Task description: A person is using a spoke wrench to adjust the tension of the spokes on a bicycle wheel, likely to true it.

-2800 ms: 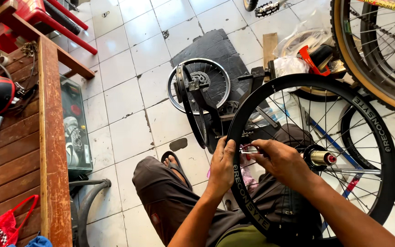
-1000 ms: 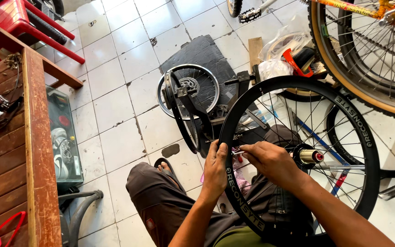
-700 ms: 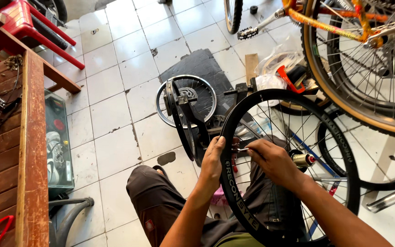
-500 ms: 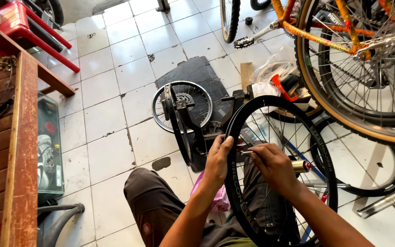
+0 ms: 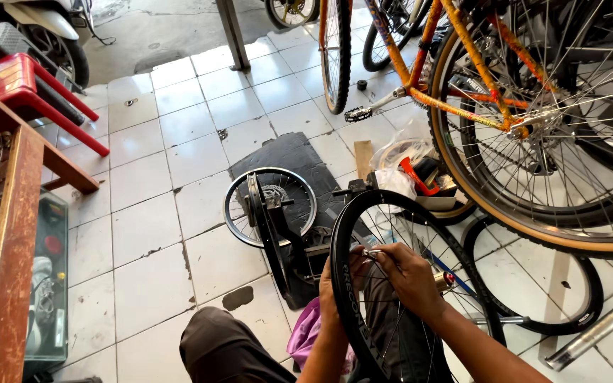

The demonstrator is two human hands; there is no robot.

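A black bicycle wheel rim [image 5: 345, 298] with thin spokes stands upright between my knees. My left hand [image 5: 329, 289] grips the rim from its left side. My right hand [image 5: 407, 275] reaches in from the right, fingers pinched on a small silvery tool [image 5: 370, 252] at the inside of the rim, where a spoke meets it. The wheel's hub [image 5: 445, 279] shows just right of my right hand. A pink cloth [image 5: 305, 333] lies over my thigh, under the wheel.
A smaller wheel in a black stand [image 5: 271, 209] sits just beyond the rim on a dark mat. An orange bicycle [image 5: 462, 92] stands at the right. A loose black tyre [image 5: 533, 284] lies on the white tiles. A wooden bench [image 5: 8, 234] and red stool [image 5: 30, 85] are at the left.
The view has tilted up, showing more of the orange bicycle and the floor beyond. Both hands stay on the rim, working at the same spot.
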